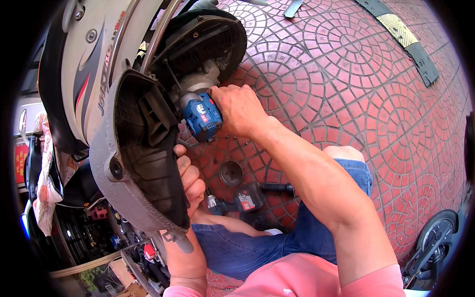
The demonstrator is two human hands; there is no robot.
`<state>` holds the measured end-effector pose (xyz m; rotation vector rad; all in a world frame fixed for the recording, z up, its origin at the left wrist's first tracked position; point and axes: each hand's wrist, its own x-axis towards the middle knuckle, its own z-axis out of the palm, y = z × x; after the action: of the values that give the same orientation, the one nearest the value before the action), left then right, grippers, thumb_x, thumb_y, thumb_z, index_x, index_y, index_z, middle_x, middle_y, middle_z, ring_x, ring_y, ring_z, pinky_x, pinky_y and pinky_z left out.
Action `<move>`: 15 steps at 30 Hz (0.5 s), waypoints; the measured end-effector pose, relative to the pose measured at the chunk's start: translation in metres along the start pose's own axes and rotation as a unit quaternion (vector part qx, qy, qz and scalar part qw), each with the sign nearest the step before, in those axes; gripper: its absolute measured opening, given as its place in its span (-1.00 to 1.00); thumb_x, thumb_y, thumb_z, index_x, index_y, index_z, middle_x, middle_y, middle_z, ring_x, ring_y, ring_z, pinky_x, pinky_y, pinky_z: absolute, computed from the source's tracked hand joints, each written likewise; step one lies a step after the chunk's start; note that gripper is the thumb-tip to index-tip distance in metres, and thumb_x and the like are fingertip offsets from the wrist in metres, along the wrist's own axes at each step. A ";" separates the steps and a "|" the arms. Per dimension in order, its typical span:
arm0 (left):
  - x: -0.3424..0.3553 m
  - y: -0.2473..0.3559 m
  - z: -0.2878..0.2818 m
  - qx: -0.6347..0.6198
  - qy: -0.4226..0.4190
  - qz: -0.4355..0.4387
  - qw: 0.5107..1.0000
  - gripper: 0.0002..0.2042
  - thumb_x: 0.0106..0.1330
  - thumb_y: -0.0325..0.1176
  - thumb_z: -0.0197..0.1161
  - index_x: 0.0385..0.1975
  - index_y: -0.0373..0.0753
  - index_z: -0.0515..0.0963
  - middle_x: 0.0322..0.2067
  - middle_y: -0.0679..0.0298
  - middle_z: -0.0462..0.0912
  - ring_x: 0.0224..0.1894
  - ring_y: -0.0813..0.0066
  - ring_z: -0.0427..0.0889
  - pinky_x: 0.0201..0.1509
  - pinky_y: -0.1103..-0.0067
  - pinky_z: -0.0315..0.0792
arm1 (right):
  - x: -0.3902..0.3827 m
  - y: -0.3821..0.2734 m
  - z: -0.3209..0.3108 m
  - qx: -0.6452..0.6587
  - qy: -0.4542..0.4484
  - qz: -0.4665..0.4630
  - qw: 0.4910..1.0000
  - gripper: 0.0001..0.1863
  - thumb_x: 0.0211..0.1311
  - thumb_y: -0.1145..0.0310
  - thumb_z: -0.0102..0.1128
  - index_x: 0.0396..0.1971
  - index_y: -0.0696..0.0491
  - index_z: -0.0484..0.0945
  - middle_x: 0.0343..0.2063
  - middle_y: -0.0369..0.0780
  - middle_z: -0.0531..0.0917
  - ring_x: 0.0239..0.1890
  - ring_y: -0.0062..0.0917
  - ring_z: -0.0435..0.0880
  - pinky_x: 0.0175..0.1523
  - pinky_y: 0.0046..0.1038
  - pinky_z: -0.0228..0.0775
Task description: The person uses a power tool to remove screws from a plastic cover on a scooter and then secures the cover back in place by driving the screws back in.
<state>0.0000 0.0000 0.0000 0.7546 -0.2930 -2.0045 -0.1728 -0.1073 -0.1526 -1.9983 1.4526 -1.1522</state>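
Note:
My right hand is wrapped round the back of a blue cordless impact driver. The driver's nose points into the metal workings of a scooter, next to a dark round housing. Lower down, my left hand has its fingers curled by the edge of a large hollow grey shell with a dark inside. That shell hides part of the left hand, so what it grips does not show. A thin grey rod end sticks out near its uppermost finger.
On the red patterned paving lie a round metal cup, a second cordless driver and a black flashlight-like cylinder. The scooter's cream body rises at left. A wheel stands lower right; a black-and-yellow ramp strip lies far right.

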 end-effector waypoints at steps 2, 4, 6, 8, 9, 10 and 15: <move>0.002 -0.002 0.000 -0.001 -0.001 0.003 1.000 -0.59 0.62 -0.14 0.02 0.19 -0.39 0.36 -0.55 0.45 0.22 -0.56 0.55 0.28 -0.51 0.51 0.25 | 0.000 -0.001 -0.002 0.005 0.003 -0.003 1.000 -0.73 0.28 0.26 0.35 -0.12 0.07 0.57 -0.29 -0.13 0.77 -0.09 -0.18 0.78 0.01 -0.06 0.50; 0.001 -0.001 -0.002 -0.002 -0.007 -0.001 1.000 -0.60 0.62 -0.15 0.01 0.18 -0.39 0.36 -0.56 0.44 0.21 -0.56 0.55 0.28 -0.51 0.51 0.25 | -0.001 -0.001 -0.001 0.005 -0.021 0.017 1.000 -0.42 -0.07 0.25 0.59 -0.01 0.04 0.54 -0.20 -0.15 0.77 -0.03 -0.18 0.76 0.03 -0.08 0.50; 0.002 0.000 -0.005 -0.007 -0.018 -0.004 1.000 -0.60 0.62 -0.16 0.01 0.17 -0.40 0.36 -0.56 0.44 0.21 -0.56 0.55 0.29 -0.51 0.51 0.25 | 0.000 -0.001 -0.001 0.000 -0.031 0.025 0.999 -0.26 -0.25 0.24 0.71 0.03 0.02 0.53 -0.17 -0.16 0.76 0.00 -0.19 0.75 0.04 -0.10 0.50; 0.002 0.001 -0.006 -0.007 -0.025 -0.002 1.000 -0.60 0.62 -0.16 0.01 0.18 -0.41 0.36 -0.56 0.43 0.22 -0.57 0.55 0.30 -0.51 0.50 0.26 | 0.003 -0.003 -0.003 -0.011 -0.028 0.023 0.999 -0.28 -0.25 0.23 0.71 0.01 0.02 0.54 -0.18 -0.16 0.76 -0.01 -0.19 0.75 0.03 -0.11 0.50; 0.002 0.001 -0.007 -0.006 -0.028 -0.001 1.000 -0.60 0.62 -0.16 0.01 0.18 -0.41 0.36 -0.56 0.43 0.22 -0.57 0.55 0.31 -0.51 0.50 0.26 | 0.003 -0.003 -0.004 -0.008 -0.028 0.018 0.999 -0.31 -0.22 0.23 0.69 -0.01 0.02 0.54 -0.20 -0.17 0.77 -0.02 -0.19 0.75 0.01 -0.11 0.50; 0.002 0.002 -0.007 -0.003 -0.029 -0.001 1.000 -0.60 0.63 -0.17 0.01 0.18 -0.41 0.36 -0.56 0.42 0.22 -0.57 0.54 0.31 -0.51 0.50 0.26 | 0.003 -0.003 -0.007 -0.005 -0.027 0.013 1.000 -0.34 -0.20 0.23 0.67 -0.03 0.02 0.54 -0.21 -0.17 0.77 -0.04 -0.20 0.76 0.00 -0.11 0.51; -0.001 0.000 -0.002 0.000 0.000 0.007 1.000 -0.60 0.63 -0.16 0.01 0.18 -0.42 0.37 -0.57 0.41 0.22 -0.58 0.53 0.32 -0.51 0.50 0.27 | 0.005 -0.006 -0.007 -0.009 0.000 0.007 1.000 -0.45 -0.16 0.21 0.61 -0.12 0.04 0.57 -0.31 -0.17 0.77 -0.15 -0.20 0.79 -0.06 -0.10 0.54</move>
<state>0.0016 0.0005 -0.0012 0.7506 -0.2974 -1.9914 -0.1742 -0.1082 -0.1422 -1.9974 1.4795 -1.1384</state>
